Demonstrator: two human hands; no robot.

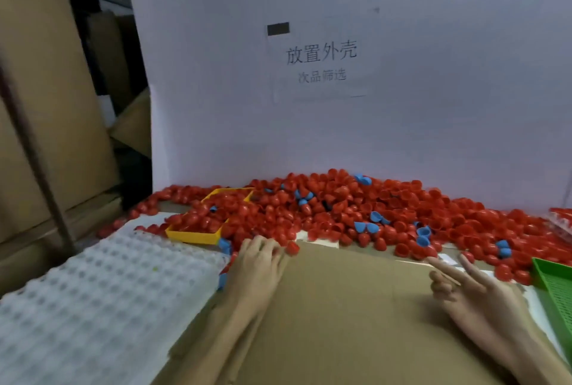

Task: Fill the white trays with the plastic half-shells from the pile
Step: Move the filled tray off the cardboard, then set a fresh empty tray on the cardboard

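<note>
Left hand (258, 256) beside red pile (356, 211)

Left hand (260, 256) lay palm down at about eleven o'clock of the lower centre, fingers curled at the tips, knuckles up; whether anything sat under them could not be told. Left forearm ran back toward seven o'clock, bare. Right hand (473, 288) hovered at about three o'clock, turned on its side, index and middle fingers stretched straight toward eleven o'clock, the other two fingers bent in, holding nothing. Right forearm trailed off toward five o'clock, bare. Both blurred, well apart.
</note>
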